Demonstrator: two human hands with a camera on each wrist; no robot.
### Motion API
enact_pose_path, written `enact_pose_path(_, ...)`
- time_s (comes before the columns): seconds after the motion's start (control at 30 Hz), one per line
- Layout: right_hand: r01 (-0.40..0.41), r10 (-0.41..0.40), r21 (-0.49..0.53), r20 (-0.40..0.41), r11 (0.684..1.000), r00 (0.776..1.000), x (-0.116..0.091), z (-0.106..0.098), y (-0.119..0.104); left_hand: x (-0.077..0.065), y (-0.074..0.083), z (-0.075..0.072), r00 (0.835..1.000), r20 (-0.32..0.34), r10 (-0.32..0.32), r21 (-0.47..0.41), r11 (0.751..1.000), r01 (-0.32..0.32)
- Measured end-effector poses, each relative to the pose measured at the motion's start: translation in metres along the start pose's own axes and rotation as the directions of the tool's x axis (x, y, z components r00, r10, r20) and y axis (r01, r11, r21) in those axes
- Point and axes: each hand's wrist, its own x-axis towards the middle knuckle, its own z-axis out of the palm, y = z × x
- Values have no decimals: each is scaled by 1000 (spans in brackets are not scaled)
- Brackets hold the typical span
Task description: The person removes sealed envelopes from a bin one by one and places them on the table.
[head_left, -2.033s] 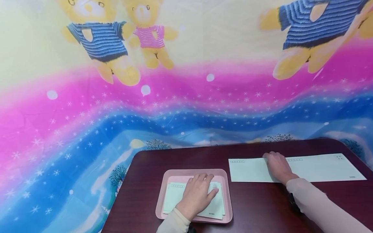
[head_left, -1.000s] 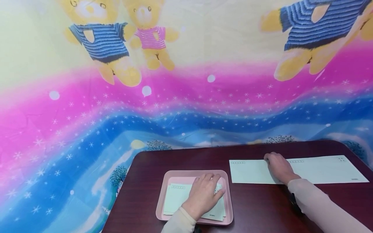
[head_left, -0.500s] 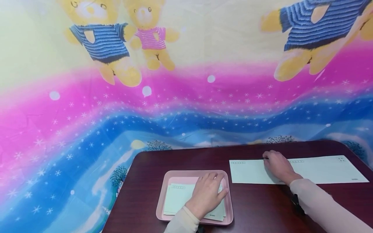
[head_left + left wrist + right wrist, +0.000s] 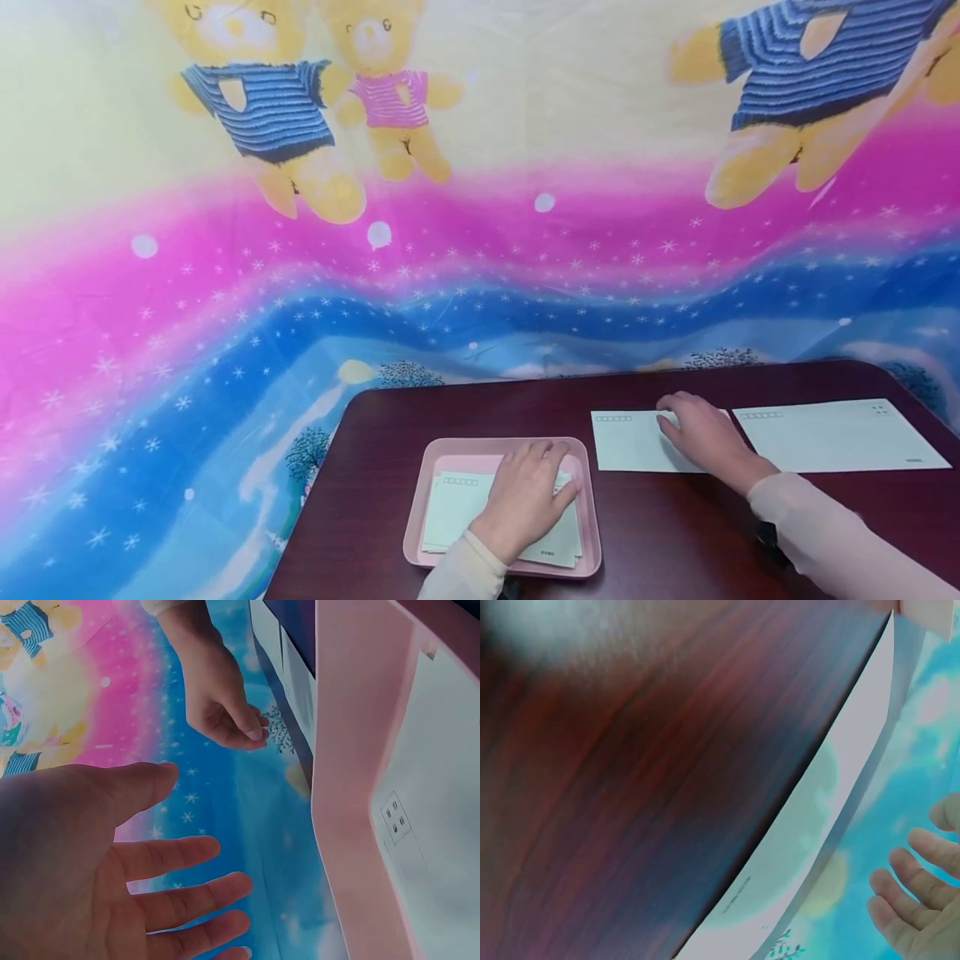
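Note:
My left hand [image 4: 525, 496] lies flat with straight fingers on a stack of pale green envelopes [image 4: 457, 508] inside a pink tray [image 4: 495, 446]. In the left wrist view the left hand [image 4: 112, 862] has its fingers spread beside the tray [image 4: 352, 787]. My right hand [image 4: 697, 437] rests palm down on the right end of a pale envelope [image 4: 630, 442] on the dark red table [image 4: 465, 408]. A second, longer envelope [image 4: 832, 437] lies just right of it. The right wrist view shows an envelope [image 4: 817, 825] on the table [image 4: 630, 787] and relaxed fingers [image 4: 915, 892].
A bright sheet printed with teddy bears [image 4: 255, 108] hangs behind and drapes past the table's left edge. The table's rounded far corners sit near the cloth. Bare tabletop lies between the tray and the envelopes.
My right hand has slid a little to the left on the left envelope, uncovering the gap between the two envelopes. My left hand has stayed on the stack in the tray.

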Motion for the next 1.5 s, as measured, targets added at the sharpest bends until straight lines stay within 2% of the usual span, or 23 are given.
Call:
enact_pose_path(0.5,94,-95,-18,-64,995,993,-18,-6,-34,-5,-10,-3,998,19,-54,-28,998,55)
enact_pose_path(0.9,156,-158,-28,-107,987,982,-24,-11,-62,-12,-21,-6,995,30,-90,-44,995,92)
enact_pose_path(1.27,226,-231,-53,-160,973,960,-30,-6,-79,-18,-31,-6,993,13,-115,-36,993,115)
enact_pose_path(1.5,242,-248,-56,-150,969,957,-34,-2,-90,-22,-38,-3,993,-5,-117,-15,993,117)
